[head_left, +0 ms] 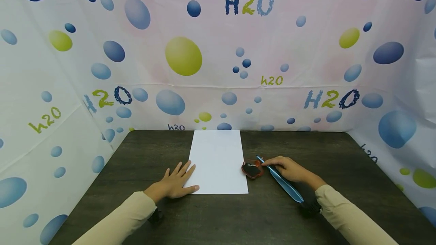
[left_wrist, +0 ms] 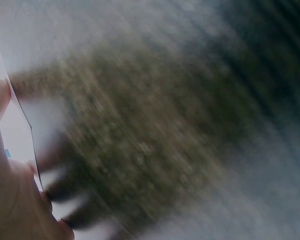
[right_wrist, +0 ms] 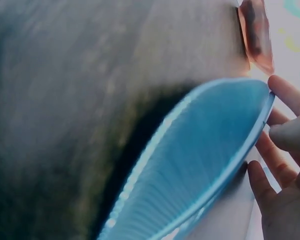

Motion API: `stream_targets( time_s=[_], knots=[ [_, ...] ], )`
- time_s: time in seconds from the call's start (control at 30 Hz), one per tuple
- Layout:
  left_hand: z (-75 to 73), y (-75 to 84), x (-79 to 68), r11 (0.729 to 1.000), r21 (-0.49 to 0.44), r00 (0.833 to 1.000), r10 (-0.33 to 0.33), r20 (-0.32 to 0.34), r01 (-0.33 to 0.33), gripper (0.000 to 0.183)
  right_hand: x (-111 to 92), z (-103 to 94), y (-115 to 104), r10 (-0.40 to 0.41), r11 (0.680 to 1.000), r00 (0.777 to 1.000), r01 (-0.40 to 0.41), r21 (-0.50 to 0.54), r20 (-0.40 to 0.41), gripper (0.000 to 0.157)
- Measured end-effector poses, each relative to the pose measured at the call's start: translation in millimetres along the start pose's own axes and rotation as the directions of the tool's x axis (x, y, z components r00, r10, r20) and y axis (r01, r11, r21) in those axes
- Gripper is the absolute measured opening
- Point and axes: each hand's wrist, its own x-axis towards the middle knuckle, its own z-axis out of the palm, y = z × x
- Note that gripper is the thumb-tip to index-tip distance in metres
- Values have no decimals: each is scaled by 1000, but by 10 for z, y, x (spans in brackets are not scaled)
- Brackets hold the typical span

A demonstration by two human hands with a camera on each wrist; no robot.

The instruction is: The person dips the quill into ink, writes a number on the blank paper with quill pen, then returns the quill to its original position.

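Note:
A white sheet of paper lies flat on the dark tabletop. My left hand rests spread on its near left corner, fingers straight; the left wrist view catches the same hand at the image edge. To the right, my right hand pinches the thin end of a blue feather-shaped pen, whose broad vane slants down toward the wrist. In the right wrist view the vane hides part of the grip. Just left of the fingertips sits a small reddish, translucent, wavy-edged dish, dark inside, overlapping the paper's right edge.
The dark wood-grain table ends at a white backdrop printed with bubbles and H2O lettering, which also covers both sides. The paper reaches the table's back edge. A dark band shows under the right wrist.

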Motion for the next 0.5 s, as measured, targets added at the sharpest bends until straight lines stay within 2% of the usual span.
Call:
stream_targets(
  time_s=[0.5],
  knots=[
    [-2, 9, 6, 1000, 2, 1000, -10, -5, 10, 82, 16, -5, 46, 12, 998, 1000, -11, -60, 5, 42]
  ],
)
